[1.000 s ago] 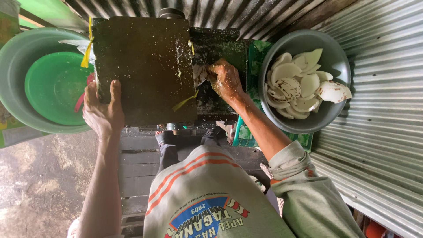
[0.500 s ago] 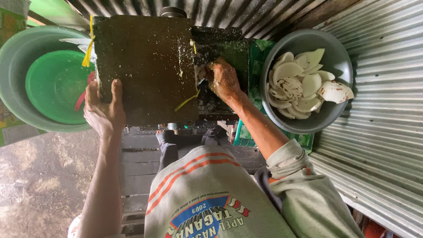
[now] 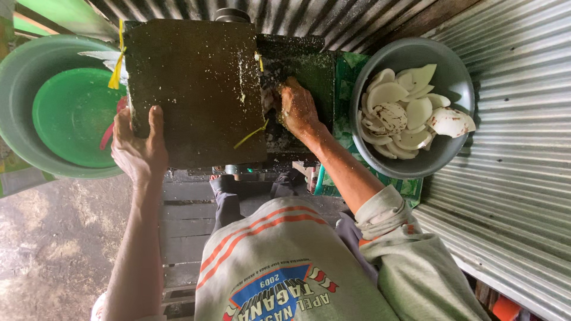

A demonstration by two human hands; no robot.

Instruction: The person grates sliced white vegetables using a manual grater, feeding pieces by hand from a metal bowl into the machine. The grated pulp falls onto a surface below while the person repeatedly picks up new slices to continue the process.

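Matt, crumb-flecked dark cover [image 3: 196,89], ribbed bare metal wall [image 3: 511,178], smooth grey metal bowl [image 3: 404,169], glossy green plastic basin [image 3: 71,116].

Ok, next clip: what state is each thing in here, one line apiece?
Left hand: gripping the dark cover's edge.
Right hand: pressed into the machine's opening, fingers hidden.
Dark cover: closed flat, flecked with white shreds.
Grey bowl: holding white coconut pieces.
Green basin: no contents visible, nested in a larger grey-green basin.
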